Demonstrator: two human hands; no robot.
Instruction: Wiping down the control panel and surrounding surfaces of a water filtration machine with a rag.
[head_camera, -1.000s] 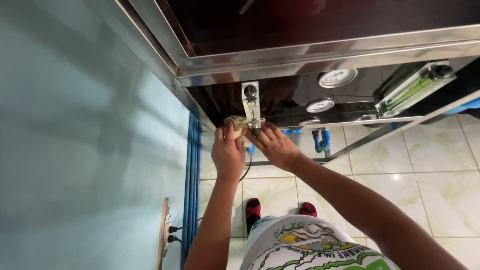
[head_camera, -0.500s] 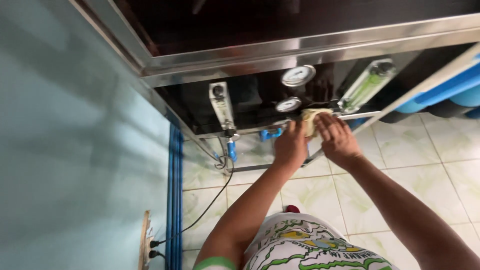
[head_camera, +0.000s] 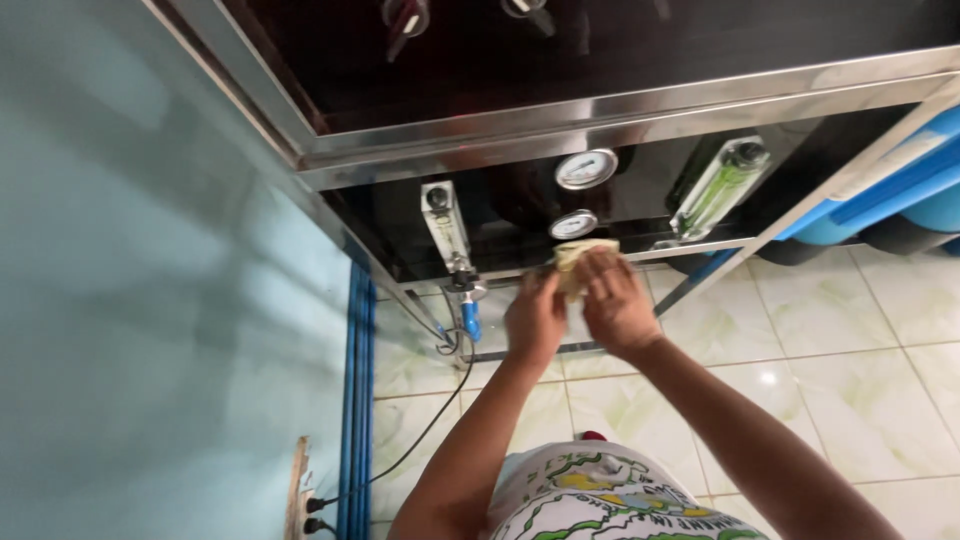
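Observation:
Both my hands are raised to the lower dark panel of a steel-framed machine. My right hand (head_camera: 617, 303) presses a small yellowish cloth (head_camera: 572, 262) against the panel just below the lower round gauge (head_camera: 573, 224). My left hand (head_camera: 535, 318) rests beside it, its fingers at the cloth's left edge. A second round gauge (head_camera: 586, 169) sits above. A clear flow meter tube (head_camera: 445, 222) with a blue valve (head_camera: 470, 322) stands left of my hands, apart from them.
A green-tinted flow meter (head_camera: 718, 187) is on the right of the panel. Blue tanks (head_camera: 880, 195) stand behind the steel frame (head_camera: 620, 100). A teal wall (head_camera: 150, 300) is at left, with blue pipes (head_camera: 355, 400), a black cable and a wall socket (head_camera: 300, 495). The floor is pale tile (head_camera: 880, 330).
My hands with the cloth moved from the left flow meter rightward to the spot under the round gauges. In the last half second they have stayed there.

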